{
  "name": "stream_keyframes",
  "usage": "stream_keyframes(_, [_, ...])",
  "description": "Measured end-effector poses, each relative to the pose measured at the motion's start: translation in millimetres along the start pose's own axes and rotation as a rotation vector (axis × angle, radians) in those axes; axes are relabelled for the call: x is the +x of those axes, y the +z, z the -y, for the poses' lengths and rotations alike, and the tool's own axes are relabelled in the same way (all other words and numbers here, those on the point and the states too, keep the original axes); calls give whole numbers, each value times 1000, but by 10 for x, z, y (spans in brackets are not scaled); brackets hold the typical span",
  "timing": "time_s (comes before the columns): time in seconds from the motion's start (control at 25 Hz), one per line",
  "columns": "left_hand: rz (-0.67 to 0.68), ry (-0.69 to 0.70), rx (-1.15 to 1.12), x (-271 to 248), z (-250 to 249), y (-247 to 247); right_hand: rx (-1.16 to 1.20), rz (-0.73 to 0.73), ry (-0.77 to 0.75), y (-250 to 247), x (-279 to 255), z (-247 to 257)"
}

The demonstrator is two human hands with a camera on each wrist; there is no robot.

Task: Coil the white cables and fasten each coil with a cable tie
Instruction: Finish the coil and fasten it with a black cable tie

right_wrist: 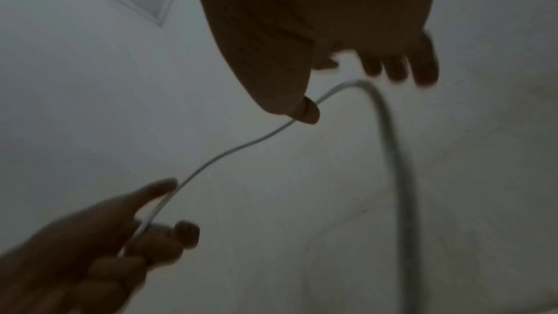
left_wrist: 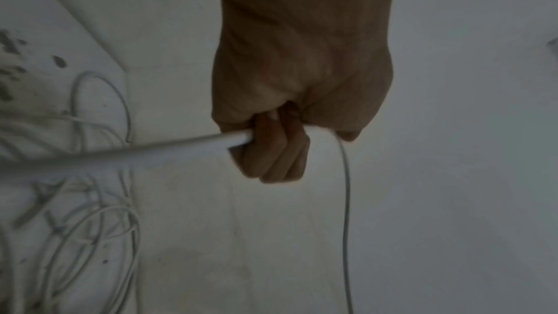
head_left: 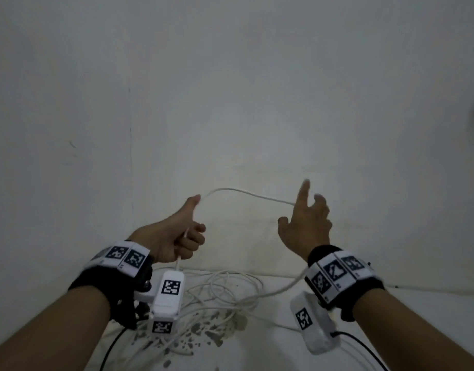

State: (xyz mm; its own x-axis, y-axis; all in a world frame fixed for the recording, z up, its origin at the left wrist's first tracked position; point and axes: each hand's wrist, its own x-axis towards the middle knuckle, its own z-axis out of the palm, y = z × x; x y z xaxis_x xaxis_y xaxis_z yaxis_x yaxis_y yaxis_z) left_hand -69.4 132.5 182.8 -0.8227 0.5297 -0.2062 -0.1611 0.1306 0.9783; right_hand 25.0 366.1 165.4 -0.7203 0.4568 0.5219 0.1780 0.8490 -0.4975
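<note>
A white cable (head_left: pixel 246 193) arcs through the air between my two hands, in front of a pale wall. My left hand (head_left: pixel 189 234) grips it in a fist with the thumb up; the left wrist view shows the curled fingers (left_wrist: pixel 271 152) round the cable (left_wrist: pixel 151 152). My right hand (head_left: pixel 305 210) is held up with its fingers spread. In the right wrist view the cable (right_wrist: pixel 241 147) lies across that thumb (right_wrist: pixel 305 109), bends under the straight fingers (right_wrist: pixel 398 68) and drops away. The rest lies as a loose tangle (head_left: pixel 219 290) on the table below.
The white table (head_left: pixel 417 317) meets the wall just behind the tangle. A patch of dark stains (head_left: pixel 217 330) marks its middle. Black leads (head_left: pixel 364 346) run from the wrist cameras across the near table. More loose cable loops (left_wrist: pixel 99 235) lie left of my left hand.
</note>
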Motion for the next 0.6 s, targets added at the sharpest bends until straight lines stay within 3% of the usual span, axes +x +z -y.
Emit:
stream_keyframes(0.08, [147, -77, 262, -31, -53, 142, -159, -114, -323, 41, -126, 110])
stream_keyframes(0.16, [246, -53, 323, -40, -72, 308, -282, 41, -548, 89, -197, 263])
stream_keyframes(0.2, [266, -1, 289, -37, -68, 382, -280, 145, -578, 118, -197, 301])
stream_keyframes(0.28, [242, 125, 230, 0, 17, 398, -160, 228, -530, 146, -139, 256])
stream_keyframes(0.36, [134, 270, 366, 48, 205, 252, 35, 160, -412, 135, -58, 123])
stream_keyframes(0.48, [-180, 368, 706, 121, 528, -79, 375, 49, -99, 45, 73, -76])
stream_keyframes(0.56, [-370, 345, 549, 160, 665, -231, 465, 12, 32, 20, 115, -165])
stream_keyframes(0.6, [-382, 329, 367, 172, 710, -253, 473, 11, 70, 41, 120, -180])
